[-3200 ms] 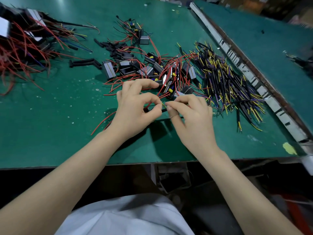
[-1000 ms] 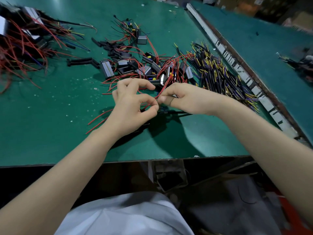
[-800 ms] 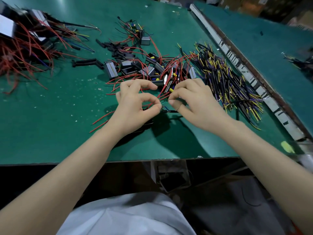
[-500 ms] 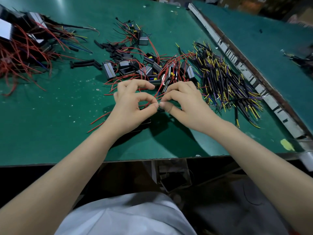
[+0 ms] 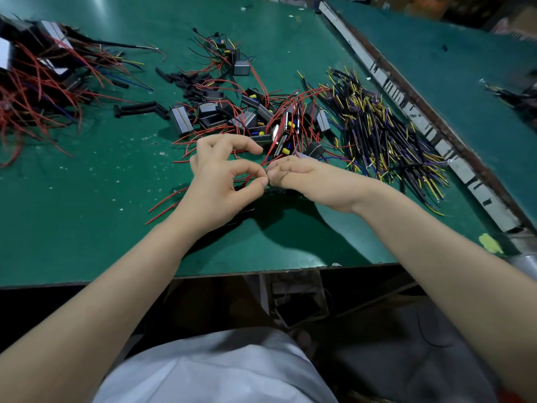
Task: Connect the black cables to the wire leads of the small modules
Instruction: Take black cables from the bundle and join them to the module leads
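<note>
Both hands meet at frame centre, just above the green-topped table (image 5: 87,222). Left hand (image 5: 216,184) has thumb and index curled into a ring, tips pinching a thin red wire lead (image 5: 252,177); the other fingers are raised and bent toward the pile behind. Right hand (image 5: 308,180) comes in from the right, back of the hand up, fingers curled under, tips touching the left hand's pinch; it seems to hold a thin black cable (image 5: 279,189), though the grip itself is hidden under the hand. Both forearms are bare and run in from the bottom corners.

Directly behind the hands is a heap of small grey-and-black box modules with red wire leads (image 5: 250,117). Right of that lies a spread pile of black cables with yellow and purple ends (image 5: 383,132), centre right. A tangle of red wires on dark parts (image 5: 37,82) sits upper left. A few short black tube pieces (image 5: 139,107) lie left of the modules. A white strip rail (image 5: 406,103) runs diagonally at the right, with a second green table (image 5: 465,68) beyond. A yellow patch (image 5: 490,243) marks the near right corner. A light grey garment (image 5: 215,370) shows at bottom centre.
</note>
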`<state>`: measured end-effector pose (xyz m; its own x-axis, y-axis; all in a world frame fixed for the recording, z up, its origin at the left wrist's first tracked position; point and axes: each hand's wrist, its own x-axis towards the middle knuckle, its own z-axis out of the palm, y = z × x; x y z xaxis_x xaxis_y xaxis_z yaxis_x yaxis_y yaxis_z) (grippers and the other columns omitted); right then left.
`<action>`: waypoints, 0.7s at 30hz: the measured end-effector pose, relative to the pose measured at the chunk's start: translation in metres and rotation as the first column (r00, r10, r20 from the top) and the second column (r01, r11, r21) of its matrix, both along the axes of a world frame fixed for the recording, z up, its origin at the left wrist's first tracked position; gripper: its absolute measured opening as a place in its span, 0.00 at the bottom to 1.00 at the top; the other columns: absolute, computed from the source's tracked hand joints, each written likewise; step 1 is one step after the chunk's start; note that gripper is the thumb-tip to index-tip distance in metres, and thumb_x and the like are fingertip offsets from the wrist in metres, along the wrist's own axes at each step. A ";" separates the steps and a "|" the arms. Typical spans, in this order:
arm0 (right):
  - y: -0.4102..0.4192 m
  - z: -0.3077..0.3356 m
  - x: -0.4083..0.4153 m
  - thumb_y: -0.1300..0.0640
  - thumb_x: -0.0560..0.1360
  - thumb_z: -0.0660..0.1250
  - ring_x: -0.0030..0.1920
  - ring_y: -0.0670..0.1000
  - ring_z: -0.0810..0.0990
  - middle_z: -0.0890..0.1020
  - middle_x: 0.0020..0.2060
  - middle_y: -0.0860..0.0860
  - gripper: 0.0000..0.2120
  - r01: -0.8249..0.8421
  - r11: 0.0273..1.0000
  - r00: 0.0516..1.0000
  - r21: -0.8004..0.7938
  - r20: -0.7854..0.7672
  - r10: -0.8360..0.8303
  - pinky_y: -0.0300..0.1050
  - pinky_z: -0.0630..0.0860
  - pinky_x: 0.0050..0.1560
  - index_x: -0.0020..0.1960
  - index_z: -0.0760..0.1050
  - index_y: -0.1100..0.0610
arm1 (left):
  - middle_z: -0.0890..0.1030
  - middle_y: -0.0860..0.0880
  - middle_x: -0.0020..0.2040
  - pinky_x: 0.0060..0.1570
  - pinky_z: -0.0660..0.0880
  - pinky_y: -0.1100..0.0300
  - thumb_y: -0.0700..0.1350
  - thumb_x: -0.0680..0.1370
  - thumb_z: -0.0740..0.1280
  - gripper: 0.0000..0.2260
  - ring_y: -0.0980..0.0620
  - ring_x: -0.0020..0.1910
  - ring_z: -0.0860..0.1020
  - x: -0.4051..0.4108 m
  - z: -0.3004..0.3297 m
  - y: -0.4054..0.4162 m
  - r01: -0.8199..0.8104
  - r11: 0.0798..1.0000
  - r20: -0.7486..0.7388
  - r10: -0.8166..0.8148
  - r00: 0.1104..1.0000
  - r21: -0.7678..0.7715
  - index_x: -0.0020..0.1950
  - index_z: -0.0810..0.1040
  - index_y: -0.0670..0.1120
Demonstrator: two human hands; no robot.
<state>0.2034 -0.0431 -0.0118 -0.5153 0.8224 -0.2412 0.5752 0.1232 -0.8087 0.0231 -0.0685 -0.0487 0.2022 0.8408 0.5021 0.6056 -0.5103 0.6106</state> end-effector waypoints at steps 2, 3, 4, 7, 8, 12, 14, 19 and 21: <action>0.001 0.000 0.003 0.57 0.82 0.58 0.42 0.30 0.74 0.77 0.43 0.41 0.10 -0.022 0.999 1.000 -0.041 -0.009 0.021 0.21 0.63 0.51 0.46 0.76 0.50 | 0.72 0.59 0.57 0.58 0.55 0.55 0.51 0.72 0.67 0.07 0.54 0.61 0.60 0.000 0.000 0.000 -0.003 1.000 0.000 0.003 1.000 -0.003 0.41 0.83 0.50; 0.001 0.000 0.005 0.55 0.81 0.58 0.41 0.32 0.74 0.77 0.41 0.40 0.10 -0.025 0.999 1.000 -0.044 0.002 0.025 0.25 0.66 0.50 0.46 0.77 0.50 | 0.72 0.59 0.57 0.58 0.54 0.57 0.51 0.72 0.67 0.07 0.54 0.61 0.60 0.001 0.000 0.000 -0.004 1.000 0.003 0.004 1.000 -0.013 0.40 0.83 0.50; 0.001 0.001 0.007 0.53 0.81 0.59 0.41 0.33 0.74 0.78 0.40 0.40 0.10 -0.023 0.999 1.000 -0.030 0.017 0.023 0.27 0.67 0.49 0.46 0.78 0.51 | 0.72 0.59 0.57 0.57 0.53 0.60 0.52 0.72 0.67 0.07 0.55 0.61 0.59 0.001 0.000 0.000 -0.004 1.000 0.009 0.005 1.000 -0.025 0.40 0.82 0.51; 0.002 0.002 0.011 0.51 0.80 0.60 0.40 0.35 0.74 0.80 0.37 0.37 0.11 0.016 0.999 0.999 0.049 0.035 -0.018 0.26 0.68 0.45 0.46 0.80 0.53 | 0.71 0.60 0.57 0.55 0.52 0.63 0.53 0.72 0.67 0.07 0.56 0.61 0.59 0.001 0.000 0.000 0.002 0.998 0.034 0.000 0.999 -0.058 0.40 0.82 0.52; 0.002 0.003 0.011 0.51 0.80 0.61 0.41 0.34 0.75 0.81 0.37 0.36 0.10 0.031 0.997 0.999 0.073 0.032 -0.034 0.26 0.69 0.45 0.45 0.80 0.51 | 0.71 0.60 0.57 0.56 0.52 0.62 0.53 0.72 0.67 0.06 0.56 0.61 0.59 0.001 0.000 0.000 0.007 0.998 0.037 -0.005 0.999 -0.064 0.40 0.81 0.53; -0.002 0.002 0.014 0.51 0.79 0.63 0.44 0.40 0.76 0.81 0.43 0.48 0.06 0.036 0.959 0.995 0.282 0.074 -0.059 0.38 0.73 0.48 0.46 0.78 0.46 | 0.71 0.61 0.57 0.57 0.52 0.62 0.53 0.72 0.66 0.04 0.57 0.61 0.59 0.002 0.000 0.000 0.013 0.997 0.049 -0.009 0.999 -0.077 0.39 0.79 0.56; -0.007 0.002 0.015 0.53 0.78 0.65 0.45 0.43 0.76 0.79 0.44 0.48 0.04 -0.009 0.904 0.993 0.427 0.112 -0.043 0.35 0.70 0.49 0.48 0.78 0.50 | 0.71 0.62 0.58 0.57 0.53 0.62 0.53 0.72 0.66 0.04 0.57 0.61 0.59 0.001 0.001 0.000 0.013 0.996 0.057 -0.008 0.998 -0.084 0.39 0.79 0.56; -0.012 0.001 0.015 0.61 0.76 0.67 0.53 0.54 0.76 0.78 0.48 0.51 0.04 -0.192 0.762 0.960 0.619 0.278 0.016 0.45 0.67 0.59 0.49 0.80 0.61 | 0.71 0.61 0.58 0.57 0.52 0.62 0.53 0.72 0.66 0.05 0.57 0.61 0.59 0.002 0.001 0.001 0.013 0.996 0.063 -0.008 0.998 -0.088 0.39 0.80 0.55; -0.011 0.003 0.013 0.61 0.76 0.67 0.55 0.57 0.75 0.78 0.50 0.53 0.05 -0.219 0.754 0.948 0.619 0.319 0.013 0.53 0.68 0.60 0.50 0.79 0.60 | 0.71 0.62 0.57 0.57 0.52 0.62 0.54 0.72 0.66 0.05 0.57 0.60 0.59 0.002 0.000 0.001 0.012 0.995 0.072 -0.005 0.997 -0.096 0.39 0.80 0.56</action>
<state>0.2164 -0.0546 -0.0089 -0.6121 0.7719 0.1719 0.7061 0.6313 -0.3207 0.0249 -0.0673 -0.0482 0.1766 0.8844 0.4321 0.5545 -0.4520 0.6987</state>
